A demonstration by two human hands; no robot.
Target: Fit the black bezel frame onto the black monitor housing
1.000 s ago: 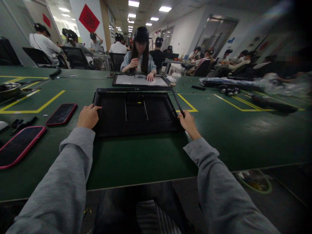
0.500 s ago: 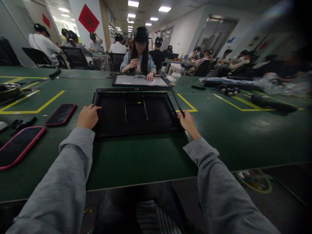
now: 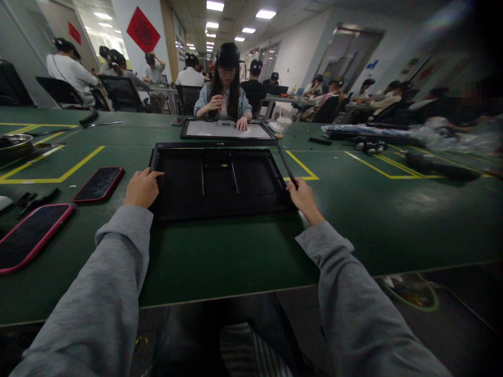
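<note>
"In the head view, where did the thin black frame point(image 3: 288, 167) lie?"

"At twelve o'clock from the person, over the dark shell point(image 3: 259, 175) on the green table point(image 3: 236, 251). Both had their long axes running from nine to three."

"And the hands?"

"The left hand point(image 3: 142, 188) was closed on the frame's left side, one finger stretched toward three o'clock; the fingers underneath were hidden. The right hand point(image 3: 304, 200) was pinched narrow round the right bar."

"Which was nearer?"

"Neither: one hand at each short side, with the shell at three o'clock from the left and nine from the right."

"Did frame and shell touch?"

"I couldn't tell. The frame's far bar sat just beyond the shell's far edge."

"What was close by?"

"A phone point(image 3: 99, 184), at nine o'clock from the left hand."
</note>
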